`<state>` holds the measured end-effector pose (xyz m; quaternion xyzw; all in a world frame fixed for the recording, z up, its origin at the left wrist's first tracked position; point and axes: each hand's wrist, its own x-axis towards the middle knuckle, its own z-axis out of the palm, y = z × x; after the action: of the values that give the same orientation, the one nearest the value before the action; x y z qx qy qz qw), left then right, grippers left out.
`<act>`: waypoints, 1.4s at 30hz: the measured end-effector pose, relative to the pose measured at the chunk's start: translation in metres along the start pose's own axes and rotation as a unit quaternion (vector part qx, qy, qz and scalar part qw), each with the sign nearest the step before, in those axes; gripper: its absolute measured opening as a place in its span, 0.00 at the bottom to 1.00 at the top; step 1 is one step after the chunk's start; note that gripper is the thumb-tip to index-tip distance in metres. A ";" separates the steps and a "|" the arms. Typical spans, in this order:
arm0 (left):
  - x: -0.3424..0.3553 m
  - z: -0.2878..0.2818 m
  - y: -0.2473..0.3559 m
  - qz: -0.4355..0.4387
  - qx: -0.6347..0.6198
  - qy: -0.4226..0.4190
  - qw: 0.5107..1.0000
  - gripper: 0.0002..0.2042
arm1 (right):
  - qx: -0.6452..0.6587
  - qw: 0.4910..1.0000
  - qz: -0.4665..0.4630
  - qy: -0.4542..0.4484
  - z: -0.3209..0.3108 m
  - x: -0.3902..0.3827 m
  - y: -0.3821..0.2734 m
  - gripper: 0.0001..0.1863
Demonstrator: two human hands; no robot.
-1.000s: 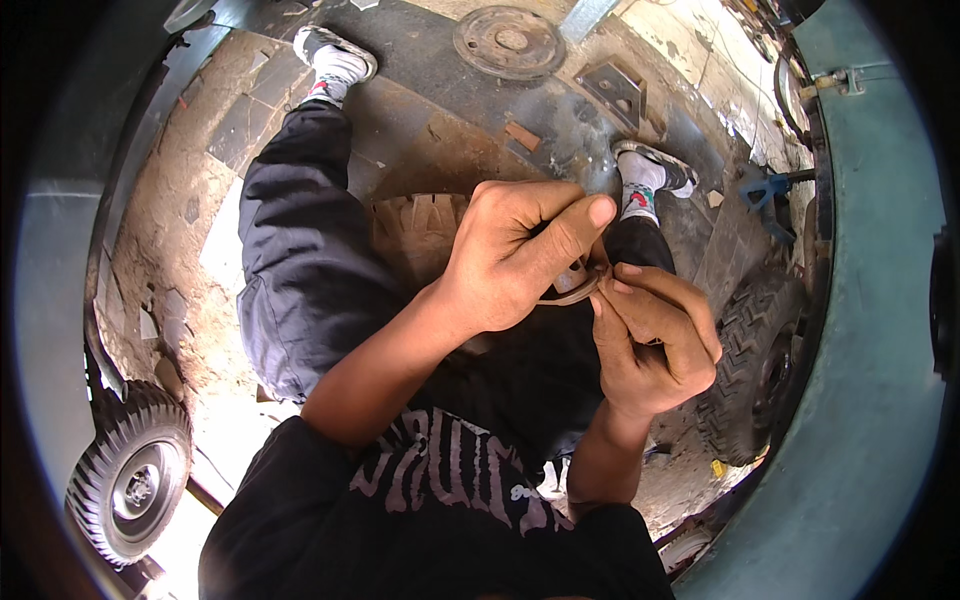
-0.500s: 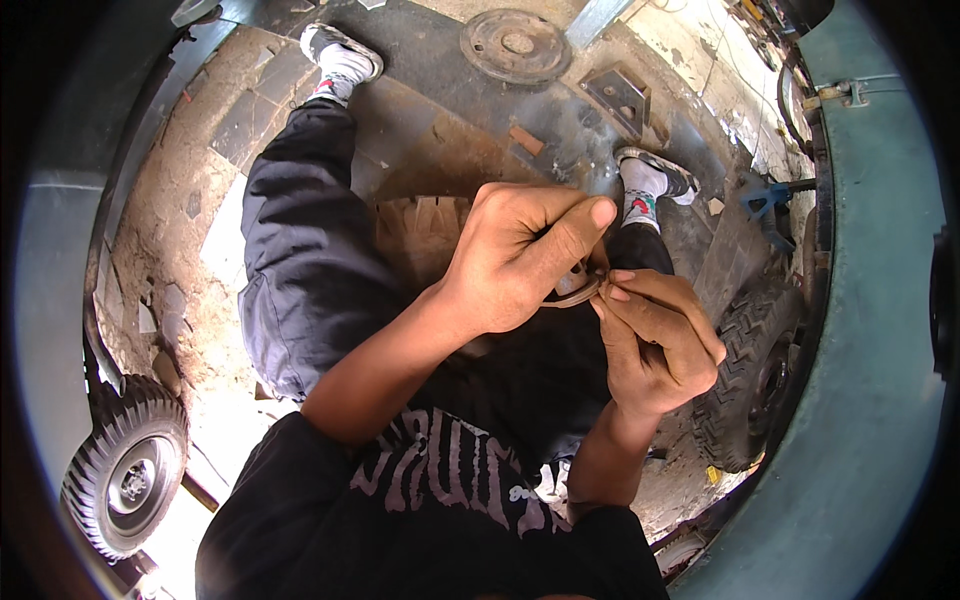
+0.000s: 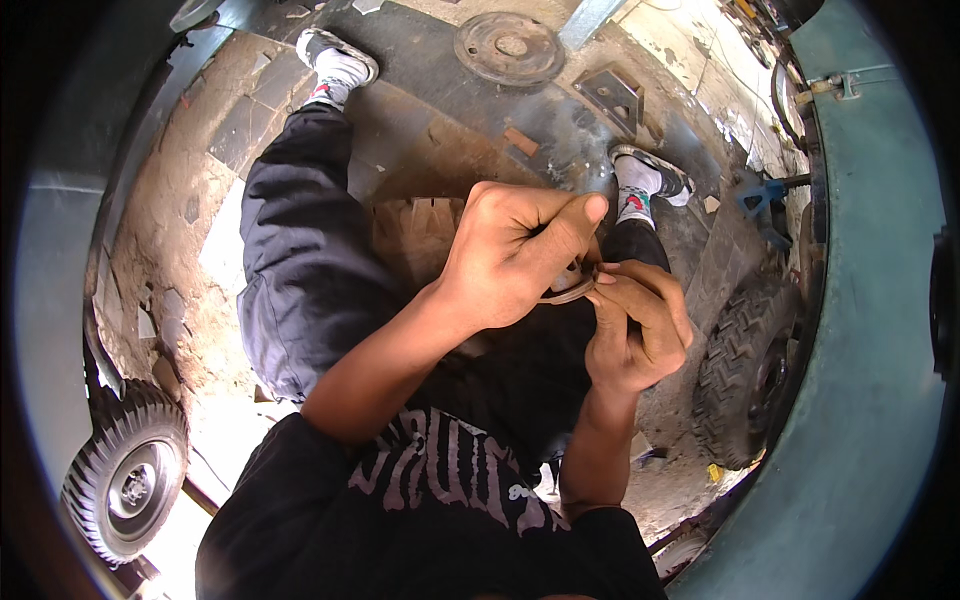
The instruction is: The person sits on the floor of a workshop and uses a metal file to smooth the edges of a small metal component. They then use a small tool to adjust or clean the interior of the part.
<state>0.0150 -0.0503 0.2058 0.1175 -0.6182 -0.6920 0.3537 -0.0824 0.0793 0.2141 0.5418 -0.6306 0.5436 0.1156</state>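
Note:
In front of my lap, my left hand (image 3: 505, 257) is closed around a small round part with a dark curved rim (image 3: 570, 294). Its thumb points up and to the right, and most of the part is hidden behind the fingers. My right hand (image 3: 640, 325) meets it from the right, thumb and fingertips pinched together at the rim's edge. Whether those fingertips also hold something smaller cannot be made out. Both forearms are raised over my dark trousers.
A treaded tyre (image 3: 415, 235) lies between my legs. Beyond are a rusty metal disc (image 3: 510, 50) and an angular metal bracket (image 3: 612, 97). Wheels stand left (image 3: 135, 490) and right (image 3: 742, 370). A blue stand (image 3: 765, 205) and teal panel (image 3: 880, 260) border the right.
My right hand has shifted left and its fingers have curled in a little at the rim. The left hand keeps its grip, almost in the same place.

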 end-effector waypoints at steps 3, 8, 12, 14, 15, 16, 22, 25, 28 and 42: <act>0.002 0.001 0.000 0.045 0.029 0.009 0.999 0.25 | 0.025 0.998 0.020 0.047 0.010 -0.008 -0.001 0.09; 0.000 -0.009 0.002 0.021 0.019 -0.007 1.000 0.25 | 0.076 0.993 0.075 0.041 0.015 -0.006 -0.008 0.09; -0.002 -0.015 0.000 0.009 -0.054 0.000 0.998 0.23 | 0.107 0.990 0.081 0.043 0.024 -0.007 -0.009 0.11; -0.003 -0.018 0.000 0.016 -0.073 0.018 0.997 0.18 | 0.100 0.993 0.057 0.037 0.026 -0.007 -0.010 0.12; -0.003 -0.018 0.002 0.013 -0.089 0.035 0.995 0.16 | 0.097 0.994 0.044 0.034 0.027 -0.006 -0.011 0.12; -0.004 -0.018 0.003 0.009 -0.105 0.053 0.993 0.15 | 0.099 0.994 0.038 0.035 0.029 -0.005 -0.012 0.13; -0.010 -0.023 0.004 0.012 -0.107 0.050 0.993 0.14 | 0.130 0.991 0.013 0.041 0.037 -0.001 -0.020 0.15; -0.011 -0.017 0.005 0.015 -0.101 0.061 0.993 0.14 | 0.112 0.993 0.013 0.038 0.030 -0.003 -0.018 0.16; -0.009 -0.010 0.005 0.030 -0.078 0.059 0.995 0.15 | 0.075 0.996 0.005 0.040 0.022 -0.004 -0.016 0.15; 0.004 0.003 -0.008 0.021 -0.049 0.024 0.998 0.16 | 0.035 0.999 -0.012 0.021 0.003 0.011 -0.017 0.12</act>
<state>0.0069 -0.0508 0.1998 0.1036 -0.5774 -0.7106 0.3884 -0.0716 0.0735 0.2303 0.5416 -0.6024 0.5749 0.1158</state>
